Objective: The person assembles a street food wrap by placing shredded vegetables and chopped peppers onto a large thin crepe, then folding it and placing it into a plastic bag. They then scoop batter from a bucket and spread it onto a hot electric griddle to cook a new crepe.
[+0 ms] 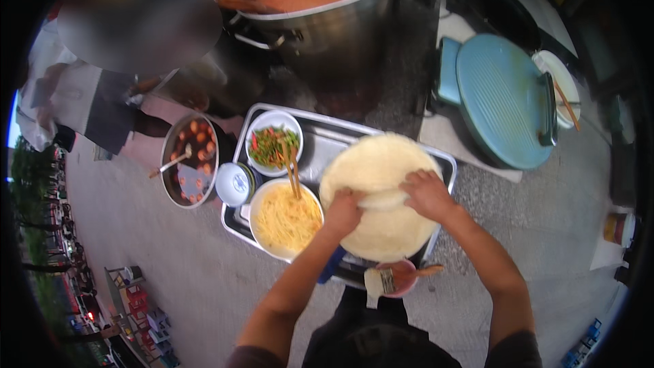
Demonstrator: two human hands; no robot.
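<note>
My left hand [345, 213] and my right hand [428, 195] grip the two ends of a pale rolled flatbread [383, 200]. Beneath it lies a large round of thin flatbread [386, 158], possibly a stack, on the right part of a metal tray [332, 145]. What is inside the roll is hidden. Left of my left hand is a white bowl of yellow shreds [286, 217], with chopsticks [291, 168] standing in it. Behind that bowl sits a white bowl of chopped green and red vegetables [273, 145].
Small stacked bowls [234, 185] and a pot of eggs in dark liquid [191, 163] stand left. A wide brush [387, 281] rests over a pink bowl [406, 286]. A large metal pot [327, 25] stands behind; a blue-lidded electric griddle [506, 102] is right. A person [97, 97] stands far left.
</note>
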